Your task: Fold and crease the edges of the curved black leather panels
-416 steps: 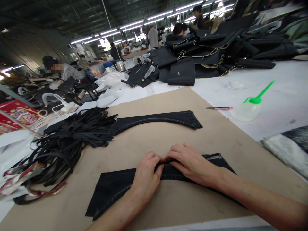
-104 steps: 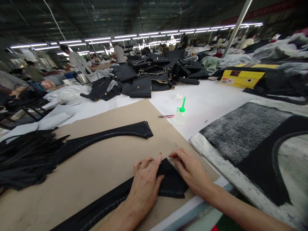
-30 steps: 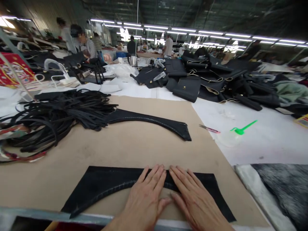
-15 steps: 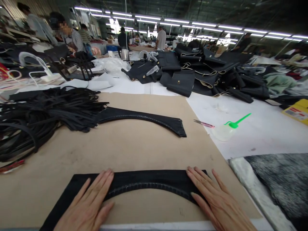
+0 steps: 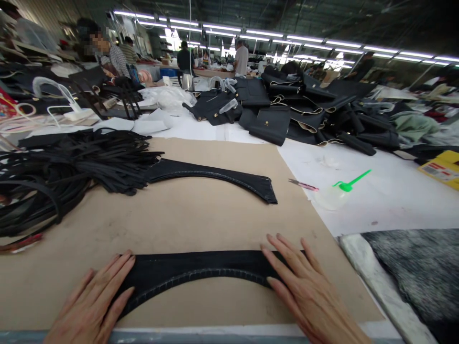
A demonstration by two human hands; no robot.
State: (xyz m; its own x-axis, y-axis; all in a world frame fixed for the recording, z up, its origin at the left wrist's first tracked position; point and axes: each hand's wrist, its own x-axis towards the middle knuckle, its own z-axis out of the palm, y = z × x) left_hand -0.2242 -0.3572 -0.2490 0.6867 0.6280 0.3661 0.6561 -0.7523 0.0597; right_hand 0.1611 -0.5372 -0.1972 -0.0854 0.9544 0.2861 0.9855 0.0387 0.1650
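A black curved fabric piece [image 5: 201, 262] lies flat on the brown paper sheet [image 5: 215, 220] close to the table's front edge. Small pleats or notches run along its arched lower edge. My left hand [image 5: 95, 296] rests with fingers stretched over the piece's left end, covering much of it. Across the right end lies my right hand [image 5: 301, 277], its fingers spread. Farther back is a stack of similar black curved pieces [image 5: 211, 173], its left tip against a heap of black strips [image 5: 89, 153].
Right of the paper lie thread snips [image 5: 303, 185] and a clear bottle with a green spout [image 5: 346, 186]. A grey fuzzy cloth [image 5: 412, 267] covers the right front. Black bags [image 5: 265, 117] are piled at the back. Several people stand farther off.
My left hand has slid left and toward me along the black piece, baring more of its left part. My right hand has shifted slightly left and away from me.
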